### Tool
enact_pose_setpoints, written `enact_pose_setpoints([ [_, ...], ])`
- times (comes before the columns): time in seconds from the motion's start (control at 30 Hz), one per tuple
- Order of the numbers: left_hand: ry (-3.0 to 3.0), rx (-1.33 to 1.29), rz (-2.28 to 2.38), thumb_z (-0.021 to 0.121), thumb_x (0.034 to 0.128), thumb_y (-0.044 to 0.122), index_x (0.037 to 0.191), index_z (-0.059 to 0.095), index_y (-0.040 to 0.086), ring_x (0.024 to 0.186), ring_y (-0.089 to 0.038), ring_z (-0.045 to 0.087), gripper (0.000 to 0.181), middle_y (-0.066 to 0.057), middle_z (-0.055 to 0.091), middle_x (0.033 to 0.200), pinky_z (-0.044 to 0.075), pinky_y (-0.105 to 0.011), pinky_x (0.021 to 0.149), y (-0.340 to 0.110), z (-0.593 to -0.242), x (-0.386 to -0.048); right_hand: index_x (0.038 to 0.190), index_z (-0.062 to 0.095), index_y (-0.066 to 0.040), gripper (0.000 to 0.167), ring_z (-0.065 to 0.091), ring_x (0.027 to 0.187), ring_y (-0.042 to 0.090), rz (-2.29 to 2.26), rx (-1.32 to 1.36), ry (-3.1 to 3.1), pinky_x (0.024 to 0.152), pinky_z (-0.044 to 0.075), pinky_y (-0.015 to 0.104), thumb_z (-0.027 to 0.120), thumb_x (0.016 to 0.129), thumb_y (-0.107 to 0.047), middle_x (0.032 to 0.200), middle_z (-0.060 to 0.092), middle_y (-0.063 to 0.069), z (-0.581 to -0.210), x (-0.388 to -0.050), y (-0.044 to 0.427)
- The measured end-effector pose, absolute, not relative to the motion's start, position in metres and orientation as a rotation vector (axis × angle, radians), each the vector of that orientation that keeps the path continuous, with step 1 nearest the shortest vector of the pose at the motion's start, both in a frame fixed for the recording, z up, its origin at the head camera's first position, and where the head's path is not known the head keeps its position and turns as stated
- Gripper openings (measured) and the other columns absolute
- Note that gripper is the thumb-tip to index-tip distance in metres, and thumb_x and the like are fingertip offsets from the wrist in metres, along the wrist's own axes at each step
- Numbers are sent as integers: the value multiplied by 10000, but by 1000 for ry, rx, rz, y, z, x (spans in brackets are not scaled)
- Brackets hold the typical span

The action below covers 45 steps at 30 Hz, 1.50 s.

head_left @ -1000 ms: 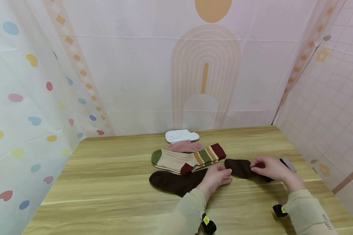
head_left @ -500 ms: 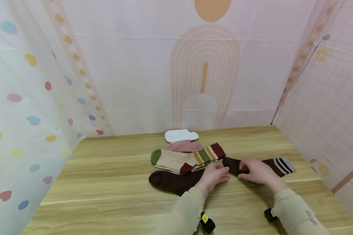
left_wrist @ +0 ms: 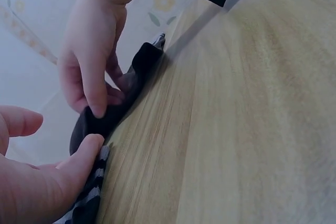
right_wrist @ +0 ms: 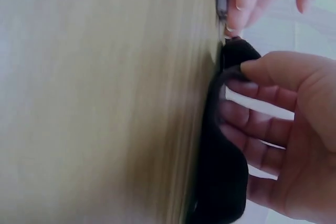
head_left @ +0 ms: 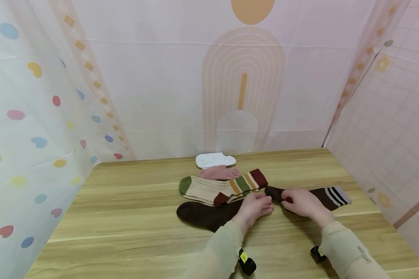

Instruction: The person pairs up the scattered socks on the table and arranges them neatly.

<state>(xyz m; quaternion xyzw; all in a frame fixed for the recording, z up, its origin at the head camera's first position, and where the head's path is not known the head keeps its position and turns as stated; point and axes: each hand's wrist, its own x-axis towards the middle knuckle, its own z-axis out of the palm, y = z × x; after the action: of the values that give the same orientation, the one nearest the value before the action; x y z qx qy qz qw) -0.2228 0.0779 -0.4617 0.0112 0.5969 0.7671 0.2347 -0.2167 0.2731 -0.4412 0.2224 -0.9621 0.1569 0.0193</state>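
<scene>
Two dark brown socks lie on the wooden table in the head view. My left hand (head_left: 253, 209) rests over the upper end of the left brown sock (head_left: 197, 215), fingers loosely bent and thumb apart from them. In the left wrist view, its thumb lies beside a striped cuff (left_wrist: 93, 190). My right hand (head_left: 302, 202) pinches the second brown sock (head_left: 325, 197) near its toe. The right wrist view shows thumb and forefinger on a raised fold of that sock (right_wrist: 220, 171). Its grey cuff with black stripes points right.
Behind the brown socks lie cream socks (head_left: 209, 190) with green, orange and maroon parts. Farther back are pink socks (head_left: 218, 173) and white low socks (head_left: 214, 160). Patterned cloth (head_left: 160, 89) hangs along the table's back and sides.
My right hand has moved left along the second brown sock toward its toe, uncovering the striped cuff. That sock lies straighter. My left hand has barely moved.
</scene>
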Motion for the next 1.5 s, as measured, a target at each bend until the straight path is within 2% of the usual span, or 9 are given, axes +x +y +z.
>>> enact_pose_setpoints([
  [0.17,1523,-34,2175,582,977,25,1330,410,-195,981,-337,675,450,-279,638,1050,553,-395,877,79,-465,-226,742,578,-192,222,430,617,33,691,812,-2946,590,395,267,690,913,-106,688,490,-131,-443,-216,282],
  [0.33,1426,-116,2237,590,971,10,1199,523,-119,856,-257,694,270,-203,665,943,566,-385,845,79,-468,-226,751,615,-200,202,437,630,13,823,933,-2921,595,398,249,698,923,-134,713,510,-151,-443,-213,285],
  [0.57,1446,-136,2238,636,945,6,971,618,-16,655,-155,658,38,-94,637,719,591,-342,726,79,-467,-225,834,701,-212,88,543,763,30,874,1014,-2941,672,491,293,749,890,-164,845,605,-147,-444,-209,287],
  [0.67,1493,-131,2227,643,929,-18,854,596,43,615,-144,645,107,-80,624,688,594,-347,696,80,-466,-225,851,704,-227,86,565,793,36,895,1036,-2936,698,505,298,749,890,-163,862,613,-153,-444,-208,290],
  [0.77,1555,-118,2209,631,921,-43,811,554,67,582,-132,627,174,-70,603,675,595,-343,673,80,-466,-224,890,710,-222,72,578,807,35,943,1026,-2931,701,508,296,734,902,-156,892,637,-142,-444,-207,294],
  [0.97,1692,-74,2162,602,919,-52,916,576,-14,548,-114,584,46,-74,579,734,594,-329,654,81,-467,-222,958,722,-169,34,606,823,49,931,817,-2938,693,514,294,710,927,-175,940,679,-96,-440,-204,311],
  [1.1,1735,-60,2144,596,920,-45,1005,586,-60,552,-116,567,86,-62,556,769,593,-323,651,80,-467,-221,977,734,-118,78,628,827,72,914,617,-2925,708,528,298,694,938,-173,942,697,-56,-435,-202,329],
  [1.4,1752,-33,2132,633,913,-18,888,582,3,560,-122,563,61,-51,564,783,592,-317,646,80,-466,-218,1012,691,43,178,599,804,169,927,224,-2901,662,491,316,637,972,-122,939,681,120,-427,-203,367],
  [1.5,1758,-26,2124,654,913,-8,859,598,9,561,-121,573,79,-52,583,791,593,-317,648,80,-466,-218,1042,663,87,216,615,822,253,911,124,-2892,683,497,365,611,984,-114,950,672,186,-425,-203,376],
])
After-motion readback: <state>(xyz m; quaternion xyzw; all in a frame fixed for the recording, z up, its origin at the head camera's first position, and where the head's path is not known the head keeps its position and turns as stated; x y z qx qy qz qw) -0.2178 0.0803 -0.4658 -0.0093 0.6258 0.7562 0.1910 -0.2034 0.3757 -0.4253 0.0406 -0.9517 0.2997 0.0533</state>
